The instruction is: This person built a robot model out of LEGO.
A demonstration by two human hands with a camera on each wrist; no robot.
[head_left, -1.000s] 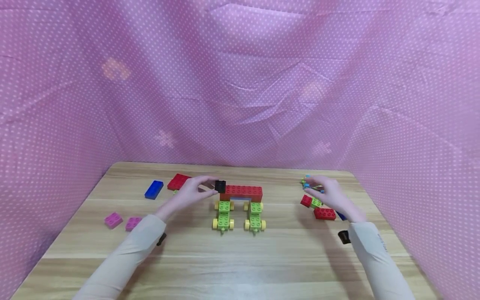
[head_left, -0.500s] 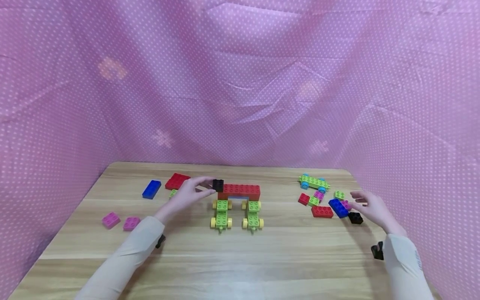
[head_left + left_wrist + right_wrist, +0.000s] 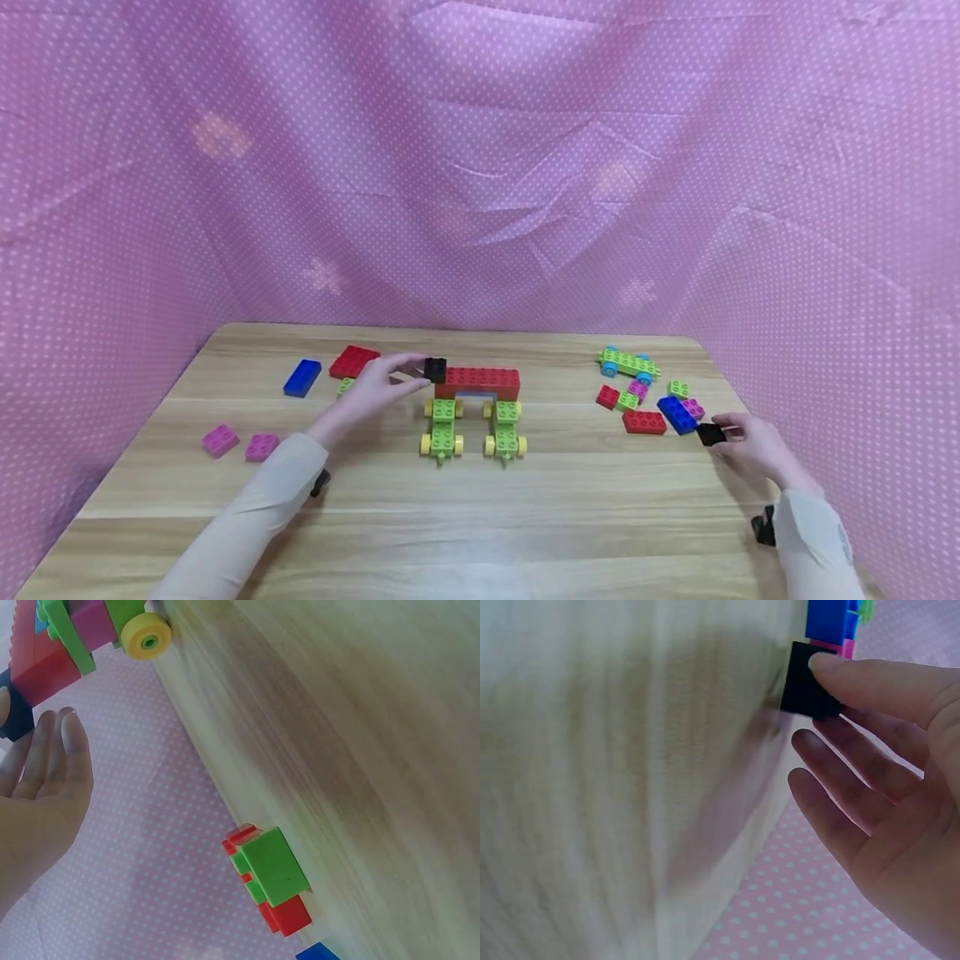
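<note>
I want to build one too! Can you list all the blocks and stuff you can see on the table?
black block: 1, black, at the left end of the red bridge, pinched by the left hand
black block by the pile: 1, black, right side, touched by the right hand
red bridge: 1, red, table middle, on the wheeled bases
wheeled bases: 2, green with yellow wheels, middle
blue brick: 1, blue, far left
red plate: 1, red, beside the blue brick
pink blocks: 2, pink, left edge
loose pile: several, mixed colours, right
table: 1, wood
left hand: 1
right hand: 1
</note>
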